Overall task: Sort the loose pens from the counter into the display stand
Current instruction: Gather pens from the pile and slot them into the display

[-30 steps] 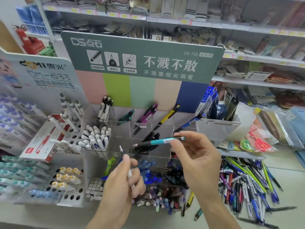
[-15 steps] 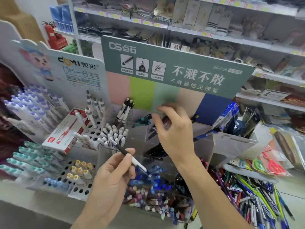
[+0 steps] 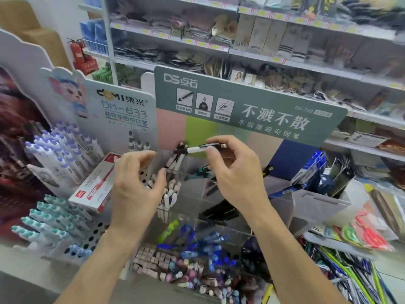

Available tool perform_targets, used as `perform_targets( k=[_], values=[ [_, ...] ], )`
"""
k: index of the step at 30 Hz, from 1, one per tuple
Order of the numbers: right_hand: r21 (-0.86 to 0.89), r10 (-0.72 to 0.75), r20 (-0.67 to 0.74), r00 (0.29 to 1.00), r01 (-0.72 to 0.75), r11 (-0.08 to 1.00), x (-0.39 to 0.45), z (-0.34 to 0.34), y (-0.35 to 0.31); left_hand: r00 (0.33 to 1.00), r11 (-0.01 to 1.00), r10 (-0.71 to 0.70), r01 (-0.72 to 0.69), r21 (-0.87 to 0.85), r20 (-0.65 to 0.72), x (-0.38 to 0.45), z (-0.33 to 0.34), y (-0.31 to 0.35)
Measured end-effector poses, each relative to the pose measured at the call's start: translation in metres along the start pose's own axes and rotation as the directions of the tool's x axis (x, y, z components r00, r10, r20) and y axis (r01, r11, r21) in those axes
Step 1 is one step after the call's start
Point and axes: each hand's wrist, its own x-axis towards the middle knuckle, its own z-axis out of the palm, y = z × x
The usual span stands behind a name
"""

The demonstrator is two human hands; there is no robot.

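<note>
Since the earlier frame, the black-and-white pen [image 3: 199, 148] has passed from the left hand [image 3: 135, 185] to the right hand [image 3: 235, 172], and both hands have risen in front of the display stand [image 3: 247, 189]. One pen is held: the right hand pinches it between thumb and fingertips at its dark clip end, with the barrel lying nearly level and the dark tip pointing left toward the upper-left compartment of the stand. That compartment holds a small group of matching black-and-white pens [image 3: 175, 160] leaning upright; their exact count cannot be read. The left hand holds nothing; its fingers are loosely curled and spread, and it hovers just left of the held pen, above a cluster of white-capped pens [image 3: 169, 190] in the next compartment down. Lower compartments hold one green pen [image 3: 168, 230], many blue pens [image 3: 203, 244] and a tray of small pale erasers [image 3: 151, 260]. Two header cards stand behind: one green sign [image 3: 249, 106] on the clear stand and one white sign [image 3: 122, 110] on the neighbouring rack to the left, where one red-and-white box [image 3: 96, 187] lies tilted. A heap of loose pens [image 3: 355, 273], too many to count, lies on the worktop [image 3: 390, 268] at lower right.
</note>
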Motion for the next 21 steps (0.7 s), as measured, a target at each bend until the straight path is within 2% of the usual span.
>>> perform_targets(
  k=[2,4,6,10,14,16,18,20,21],
  values=[
    [-0.181,-0.074,0.052,0.996,0.082,0.980,0.017,0.009,0.003,0.989,0.991,0.095,-0.105,0.088,0.111,0.012,0.007,-0.012],
    [-0.246,-0.113,0.074,0.991,0.128,0.961,0.028,0.025,0.011,0.973,0.984,0.134,-0.153,0.087,0.191,0.019,0.016,-0.019],
    [-0.300,-0.139,0.036,0.990,0.143,0.943,0.032,0.041,0.023,0.965,0.983,0.149,-0.168,0.072,0.217,0.023,0.024,-0.020],
    [-0.332,-0.267,-0.042,0.963,0.239,0.913,0.033,0.056,0.033,0.961,0.983,0.145,-0.167,0.077,0.235,0.029,0.035,-0.022],
    [-0.339,-0.288,0.087,0.954,0.300,0.892,0.028,0.049,0.022,0.965,0.984,0.149,-0.167,0.064,0.217,0.034,0.039,-0.024],
    [-0.323,-0.288,0.085,0.954,0.300,0.898,0.006,0.029,0.017,0.968,0.988,0.133,-0.146,0.045,0.214,0.036,0.037,-0.020],
    [-0.286,-0.288,-0.019,0.957,0.271,0.919,-0.029,0.000,0.017,0.980,0.995,0.097,-0.094,-0.027,0.171,0.030,0.030,-0.009],
    [-0.264,-0.241,-0.141,0.960,0.198,0.944,-0.072,-0.031,0.022,0.986,0.974,0.067,-0.032,-0.223,0.152,0.011,0.020,0.016],
    [-0.266,-0.196,-0.190,0.962,0.141,0.953,-0.094,-0.046,0.027,0.977,0.937,0.089,-0.017,-0.348,0.192,-0.004,0.015,0.033]
  ],
)
